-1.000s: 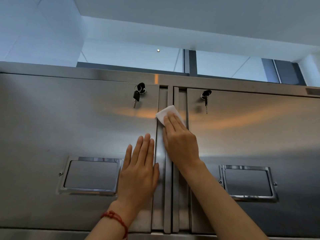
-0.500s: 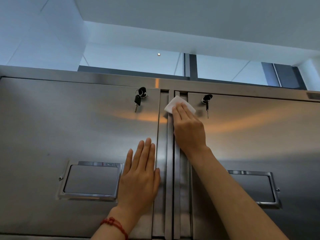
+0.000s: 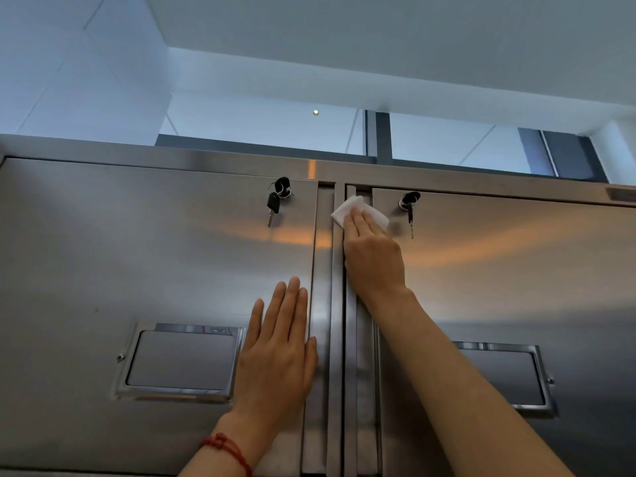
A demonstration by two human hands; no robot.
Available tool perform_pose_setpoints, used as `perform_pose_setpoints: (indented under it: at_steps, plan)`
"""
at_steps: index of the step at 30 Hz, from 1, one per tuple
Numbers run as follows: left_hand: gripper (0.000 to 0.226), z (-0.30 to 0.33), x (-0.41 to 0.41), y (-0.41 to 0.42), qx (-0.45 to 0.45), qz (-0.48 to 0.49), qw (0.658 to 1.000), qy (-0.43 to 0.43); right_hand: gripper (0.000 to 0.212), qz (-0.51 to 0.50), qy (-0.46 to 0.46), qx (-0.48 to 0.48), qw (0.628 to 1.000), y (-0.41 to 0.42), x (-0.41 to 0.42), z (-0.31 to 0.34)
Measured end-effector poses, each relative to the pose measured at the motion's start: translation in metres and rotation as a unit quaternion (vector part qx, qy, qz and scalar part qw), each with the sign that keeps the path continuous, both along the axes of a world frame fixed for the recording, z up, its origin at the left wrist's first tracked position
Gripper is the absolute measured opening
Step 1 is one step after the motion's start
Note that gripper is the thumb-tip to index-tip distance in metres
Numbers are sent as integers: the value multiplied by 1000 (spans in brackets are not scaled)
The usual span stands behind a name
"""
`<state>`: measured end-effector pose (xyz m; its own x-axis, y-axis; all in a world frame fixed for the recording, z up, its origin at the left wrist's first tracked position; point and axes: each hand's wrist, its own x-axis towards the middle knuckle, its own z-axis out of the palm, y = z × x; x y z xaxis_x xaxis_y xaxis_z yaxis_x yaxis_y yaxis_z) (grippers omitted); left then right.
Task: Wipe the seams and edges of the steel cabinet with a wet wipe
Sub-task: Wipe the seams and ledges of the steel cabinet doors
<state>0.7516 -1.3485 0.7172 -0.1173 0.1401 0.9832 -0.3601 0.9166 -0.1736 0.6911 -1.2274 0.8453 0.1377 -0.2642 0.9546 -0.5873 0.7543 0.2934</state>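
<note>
While our left hand (image 3: 275,352) lies flat, fingers straight, on the left door (image 3: 137,256) beside its recessed handle (image 3: 182,361), our right hand (image 3: 373,259) presses the white wipe (image 3: 347,207) with straight fingers against the centre seam (image 3: 339,304) near the cabinet's top edge (image 3: 206,158). Keys (image 3: 273,203) hang in the left lock, another key (image 3: 410,210) in the right.

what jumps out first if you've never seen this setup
The right hand pressing a white wet wipe near the top of the centre seam between two steel doors. Beside it, the left hand lies flat on the left door, and keys hang from its lock.
</note>
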Motion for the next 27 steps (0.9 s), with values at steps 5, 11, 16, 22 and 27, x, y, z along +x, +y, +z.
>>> perform_pose_setpoints:
  at_steps: [5,11,16,22,27]
  plan:
    - [62,1,1,0,10,5,1000,-11,52,-14,-5,4,1000,1,-1,12]
    - [64,2,1,1,8,5,1000,-7,48,-59,29,33,997,5,-5,8]
    - [64,2,1,2,10,5,1000,-4,48,-107,51,47,992,9,-3,17]
    - [56,0,1,2,-6,4,1000,8,43,-161,79,39,983,13,2,7]
    - [59,1,1,2,1,5,1000,5,46,-150,75,60,984,11,-2,19]
